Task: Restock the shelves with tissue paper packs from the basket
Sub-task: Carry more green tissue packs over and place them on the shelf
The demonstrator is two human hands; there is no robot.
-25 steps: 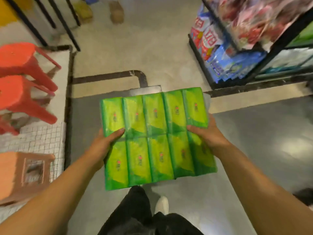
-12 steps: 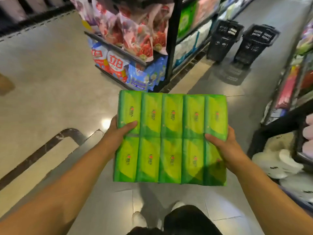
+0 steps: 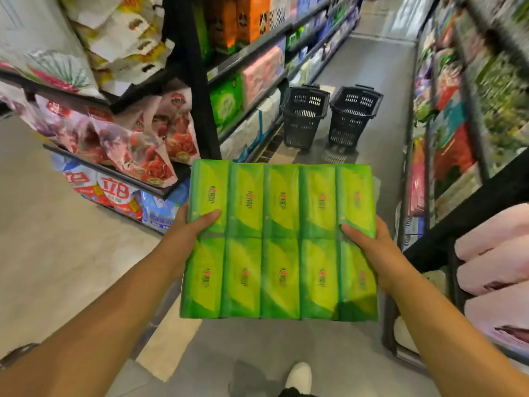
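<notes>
I hold a large green tissue paper pack [image 3: 282, 242], a flat bundle of two rows of small packets, level in front of me at waist height. My left hand [image 3: 189, 236] grips its left edge with the thumb on top. My right hand [image 3: 369, 245] grips its right edge the same way. Two black plastic baskets [image 3: 305, 116] [image 3: 353, 117] stand side by side on the aisle floor ahead, beyond the pack; I cannot see what is inside them.
A black shelf unit [image 3: 197, 90] on the left carries tissue and paper goods, with bagged goods on its end rack [image 3: 120, 144]. On the right stands another shelf [image 3: 458, 138] with pink packs [image 3: 498, 270] close to my right arm. The grey aisle floor [image 3: 378, 81] runs between them.
My view has swung from the shop entrance and red stools toward the aisle, and the shelves and baskets have come closer. Both hands keep the same grip on the green pack.
</notes>
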